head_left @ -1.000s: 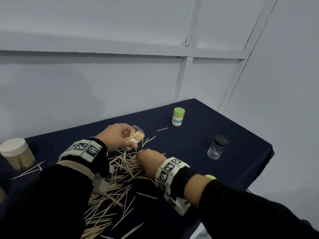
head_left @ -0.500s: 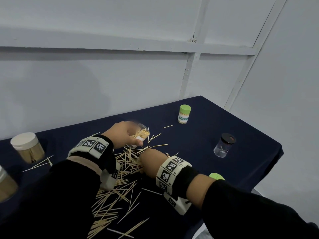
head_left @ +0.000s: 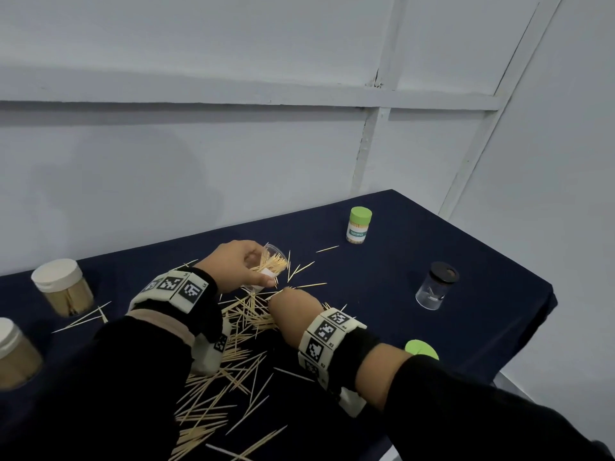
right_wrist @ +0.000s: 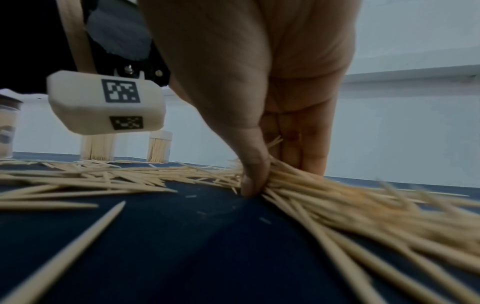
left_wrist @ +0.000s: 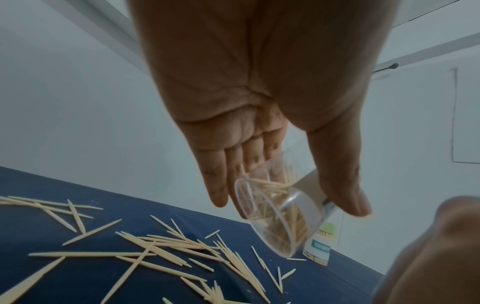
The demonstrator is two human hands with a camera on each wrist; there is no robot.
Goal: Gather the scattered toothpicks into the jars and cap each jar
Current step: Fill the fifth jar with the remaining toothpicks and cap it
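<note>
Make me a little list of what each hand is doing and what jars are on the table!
left hand: holds a clear open jar tilted, partly filled with toothpicks
right hand: pinches a bunch of toothpicks on the table
table: dark blue cloth, many loose toothpicks
capped jars: green-lid jar, black-lid jar, white-lid jar
loose lid: green lid near the right arm

Both arms, in black sleeves with marker-printed wristbands, reach forward over the table (head_left: pixel 466 261). The left hand (head_left: pixel 234 264) is raised just above the table, fingers and thumb curled round a tilted clear toothpick jar (left_wrist: pixel 275 218), its mouth turned toward the right hand. The right hand (head_left: pixel 293 314), just beside the left and lower, is knuckles-up on the table, its thumb (right_wrist: pixel 253 176) and fingers closed in a grip on a bundle of toothpicks (right_wrist: pixel 324 197).
</note>
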